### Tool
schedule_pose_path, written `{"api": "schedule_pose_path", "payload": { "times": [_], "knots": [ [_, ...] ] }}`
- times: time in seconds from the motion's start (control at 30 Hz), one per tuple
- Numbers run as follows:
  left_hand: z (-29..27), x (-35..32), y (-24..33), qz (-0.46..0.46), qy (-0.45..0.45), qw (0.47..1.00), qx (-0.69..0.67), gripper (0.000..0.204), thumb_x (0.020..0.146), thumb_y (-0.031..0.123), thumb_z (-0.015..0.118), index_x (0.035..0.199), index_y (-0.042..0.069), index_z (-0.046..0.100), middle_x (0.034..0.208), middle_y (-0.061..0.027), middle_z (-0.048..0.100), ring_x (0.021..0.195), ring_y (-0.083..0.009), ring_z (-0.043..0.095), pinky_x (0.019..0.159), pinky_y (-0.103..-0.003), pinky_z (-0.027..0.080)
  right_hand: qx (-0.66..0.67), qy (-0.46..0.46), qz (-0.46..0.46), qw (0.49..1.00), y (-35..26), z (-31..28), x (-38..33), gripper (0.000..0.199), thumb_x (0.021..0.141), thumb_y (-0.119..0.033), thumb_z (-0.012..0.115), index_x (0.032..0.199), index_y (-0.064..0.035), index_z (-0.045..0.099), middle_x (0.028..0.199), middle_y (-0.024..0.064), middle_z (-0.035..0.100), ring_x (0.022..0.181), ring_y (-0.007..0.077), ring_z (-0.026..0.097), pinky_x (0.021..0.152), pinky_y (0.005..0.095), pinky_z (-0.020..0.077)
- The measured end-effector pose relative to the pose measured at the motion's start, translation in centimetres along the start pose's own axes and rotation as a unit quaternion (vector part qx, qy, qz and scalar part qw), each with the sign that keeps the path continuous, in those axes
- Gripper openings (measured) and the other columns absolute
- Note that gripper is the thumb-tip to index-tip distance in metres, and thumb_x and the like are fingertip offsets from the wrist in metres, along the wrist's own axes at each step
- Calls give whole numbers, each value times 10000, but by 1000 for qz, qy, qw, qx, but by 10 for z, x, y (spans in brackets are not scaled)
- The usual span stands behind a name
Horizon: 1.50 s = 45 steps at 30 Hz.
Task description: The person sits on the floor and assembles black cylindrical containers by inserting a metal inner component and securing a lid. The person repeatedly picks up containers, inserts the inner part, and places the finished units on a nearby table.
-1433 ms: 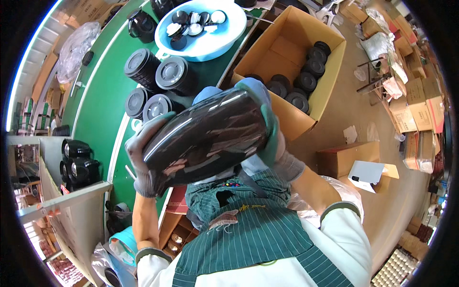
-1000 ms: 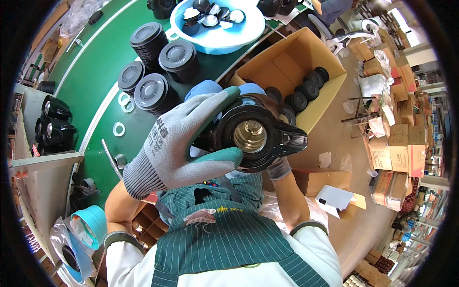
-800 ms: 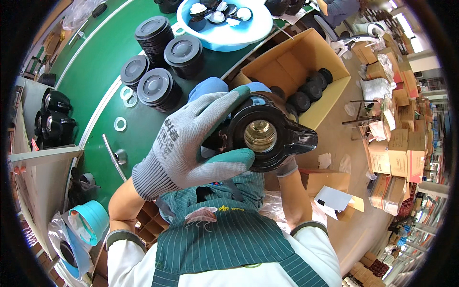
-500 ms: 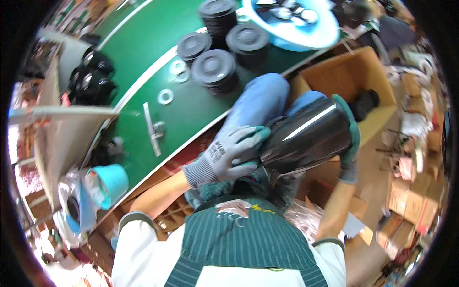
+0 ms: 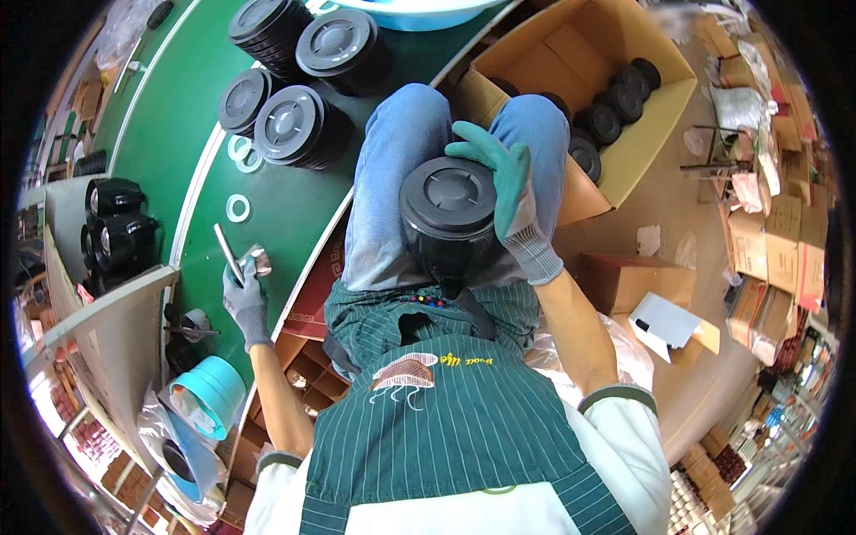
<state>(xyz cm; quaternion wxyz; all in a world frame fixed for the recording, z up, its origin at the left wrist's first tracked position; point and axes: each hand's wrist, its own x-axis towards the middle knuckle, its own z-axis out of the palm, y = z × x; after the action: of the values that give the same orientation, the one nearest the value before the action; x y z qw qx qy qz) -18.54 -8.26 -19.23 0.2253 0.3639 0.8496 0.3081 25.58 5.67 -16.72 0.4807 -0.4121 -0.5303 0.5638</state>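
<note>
My left hand (image 5: 244,303), in a grey and green glove, is closed around a silver metal tool (image 5: 229,253) with a straight bar and a round, socket-like head, over the green table. Between my thighs stands a glossy black tapered vessel (image 5: 448,253), its wide end up, topped by a round black ribbed disc (image 5: 447,196). Beside that disc is my right hand (image 5: 508,174), gloved the same way; its fingers stretch out past the far edge and its palm faces the disc. Whether the palm presses on it is hard to tell.
Stacks of black round discs (image 5: 292,123) stand on the green table (image 5: 294,214), near pale rings (image 5: 238,208). A cardboard box (image 5: 655,134) at the right holds more black round parts. Glossy black vessels (image 5: 120,236) and a turquoise bucket (image 5: 209,397) are at the left.
The black vessel has gone from lying tilted across both hands to standing between my thighs, disc up. My left hand has left it and picked up the metal tool from the table.
</note>
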Motion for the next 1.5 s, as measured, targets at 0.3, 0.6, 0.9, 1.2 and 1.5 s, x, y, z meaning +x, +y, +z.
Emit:
{"api": "schedule_pose_path", "payload": {
  "times": [0.3, 0.6, 0.9, 1.2, 1.5],
  "knots": [
    [44, -30, 265, 404, -396, 823, -48, 596, 890, 312, 781, 1388, 49, 585, 1097, -181, 737, 991, -291, 739, 884, -399, 571, 137, 50, 34, 989, -18, 24, -22, 965, 1012, -755, 294, 1610, 2, 261, 1428, 246, 586, 1268, 313, 624, 1042, 414, 549],
    [51, -59, 306, 469, -429, 747, 193, 548, 936, 245, 665, 1428, 44, 529, 1123, -217, 678, 1002, -397, 698, 896, -461, 554, 339, -26, 84, 937, -26, 0, 6, 782, 1095, -589, 256, 1519, 49, 410, 1341, 247, 649, 1229, 353, 659, 1109, 455, 500],
    [60, -74, 289, 397, -360, 839, 90, 341, 980, 300, 592, 1203, 58, 682, 968, -159, 669, 887, -369, 685, 780, -453, 546, 367, -145, 23, 919, -39, -2, 6, 477, 1092, -265, 544, 1406, 94, 536, 1124, 143, 732, 1008, 218, 727, 943, 363, 581],
    [101, -42, 274, 440, -336, 831, -57, 372, 1031, 303, 518, 1266, 57, 670, 1085, -206, 720, 1000, -389, 701, 864, -444, 558, 291, -89, 88, 948, -13, -36, -14, 491, 1080, -404, 544, 1259, 51, 586, 954, 152, 678, 1036, 256, 670, 972, 364, 526],
    [129, 1, 285, 413, -460, 784, -60, 486, 1086, 417, 429, 1164, 56, 745, 823, -133, 720, 739, -253, 706, 740, -354, 552, -3, -384, -251, 888, -60, -26, 18, 259, 752, -331, 725, 702, -81, 678, 715, 62, 567, 970, 342, 628, 1033, 608, 442]
  ]
}}
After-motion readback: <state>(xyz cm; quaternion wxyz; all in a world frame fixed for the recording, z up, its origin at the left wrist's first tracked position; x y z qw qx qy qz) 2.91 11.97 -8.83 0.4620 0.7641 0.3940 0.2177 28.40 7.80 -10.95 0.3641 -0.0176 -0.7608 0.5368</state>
